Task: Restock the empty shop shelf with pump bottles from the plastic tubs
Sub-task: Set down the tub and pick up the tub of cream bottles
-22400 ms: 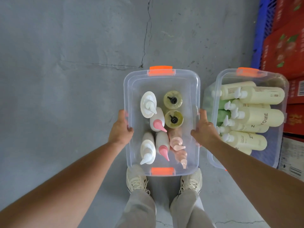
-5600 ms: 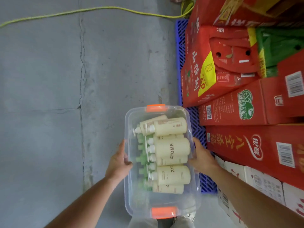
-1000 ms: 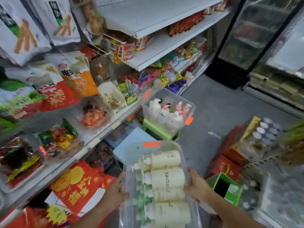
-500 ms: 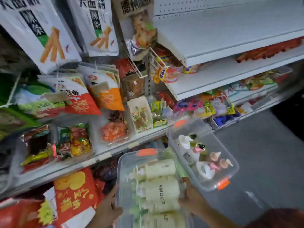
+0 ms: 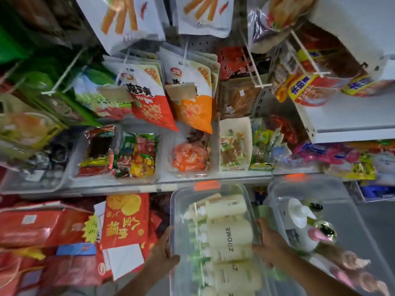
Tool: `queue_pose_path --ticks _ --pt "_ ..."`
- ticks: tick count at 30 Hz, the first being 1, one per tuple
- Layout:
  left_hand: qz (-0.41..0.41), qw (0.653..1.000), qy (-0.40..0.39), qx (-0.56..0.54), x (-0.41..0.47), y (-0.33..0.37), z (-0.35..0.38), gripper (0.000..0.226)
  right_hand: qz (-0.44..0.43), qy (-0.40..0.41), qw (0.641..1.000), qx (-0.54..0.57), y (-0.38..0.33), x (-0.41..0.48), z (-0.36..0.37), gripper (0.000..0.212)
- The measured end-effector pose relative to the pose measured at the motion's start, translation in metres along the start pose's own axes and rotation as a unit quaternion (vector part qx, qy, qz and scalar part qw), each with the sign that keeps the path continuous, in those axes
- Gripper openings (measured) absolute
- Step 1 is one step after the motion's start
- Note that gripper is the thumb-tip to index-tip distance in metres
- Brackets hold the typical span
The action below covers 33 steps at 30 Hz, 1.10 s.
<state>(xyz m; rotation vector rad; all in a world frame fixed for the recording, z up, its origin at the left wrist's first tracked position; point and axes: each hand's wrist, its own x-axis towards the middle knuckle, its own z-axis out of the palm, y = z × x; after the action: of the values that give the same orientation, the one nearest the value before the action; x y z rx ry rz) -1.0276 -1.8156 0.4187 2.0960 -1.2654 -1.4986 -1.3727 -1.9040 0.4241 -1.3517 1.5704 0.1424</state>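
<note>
I carry a clear plastic tub (image 5: 177,210) with an orange latch, filled with cream pump bottles (image 5: 229,233) lying on their sides. My left hand (image 5: 163,252) grips its left wall and my right hand (image 5: 270,245) grips its right wall. A second clear tub (image 5: 342,210) stands just to the right, holding upright white, pink and olive pump bottles (image 5: 298,223). The empty white shelf (image 5: 352,118) is at the upper right.
Hanging snack bags (image 5: 149,99) and bins of packaged snacks (image 5: 188,157) fill the shelving straight ahead. Red gift boxes (image 5: 126,223) are stacked low on the left. Grey floor shows at the far right.
The view has swung left and closer to the snack shelves. The tub in my hands has come alongside the second tub, which now sits right beside my right hand.
</note>
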Motion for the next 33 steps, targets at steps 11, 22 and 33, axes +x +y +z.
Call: queue_pose_path --ticks 11,22,33 --pt "-0.004 0.999 0.003 -0.050 0.054 -0.012 0.026 0.092 -0.015 -0.002 1.000 -0.018 0.022 0.056 0.006 0.079" --pt "-0.015 0.997 0.001 -0.080 0.060 -0.019 0.035 0.098 0.010 -0.006 0.999 -0.043 0.019 0.057 0.012 0.083" --pt "-0.030 0.999 -0.011 -0.031 0.058 -0.012 0.036 0.094 0.019 0.014 1.000 -0.018 0.016 0.044 0.019 0.085"
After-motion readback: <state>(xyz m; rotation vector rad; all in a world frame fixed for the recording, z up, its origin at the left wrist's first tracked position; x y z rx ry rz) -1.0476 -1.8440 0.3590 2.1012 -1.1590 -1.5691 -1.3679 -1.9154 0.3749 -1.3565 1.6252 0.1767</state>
